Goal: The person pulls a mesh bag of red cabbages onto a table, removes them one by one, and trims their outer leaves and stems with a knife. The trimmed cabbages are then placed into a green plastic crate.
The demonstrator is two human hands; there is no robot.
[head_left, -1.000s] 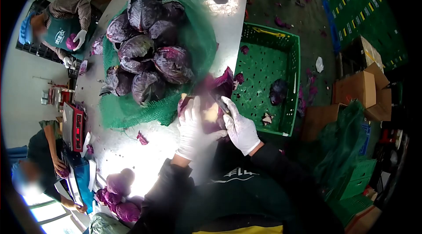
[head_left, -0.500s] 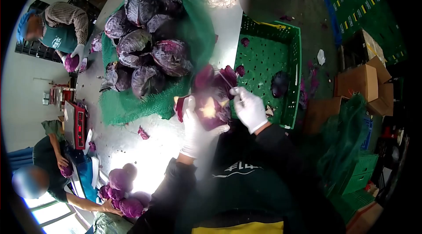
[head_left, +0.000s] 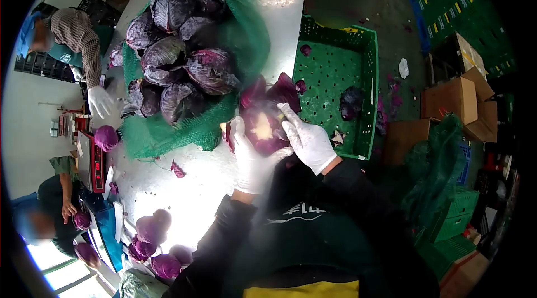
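Note:
Low in front of me, at the table's edge, is a red cabbage [head_left: 263, 140] with its pale cut stem end facing up. My left hand [head_left: 250, 166], white-gloved, is closed around its near left side. Against its right side press the fingers of my right hand [head_left: 309, 140], also gloved; whatever may lie inside that palm is hidden. Loose purple outer leaves [head_left: 284, 94] stick out beyond the cabbage. Several dark, untrimmed red cabbages [head_left: 163, 60] lie on a green mesh bag [head_left: 254, 35] to the left.
A green perforated crate [head_left: 366, 91] with leaf scraps stands to the right. Trimmed cabbages [head_left: 166, 266] and a red scale [head_left: 92, 161] are at the left. Two co-workers are across the table, one with a gloved hand [head_left: 100, 101] extended. Cardboard boxes [head_left: 450, 102] stand farther right.
My right hand has moved up-left against the cabbage; the thin blade-like tool at its fingers no longer shows. One co-worker has put a cabbage down near the scale; another has lifted one.

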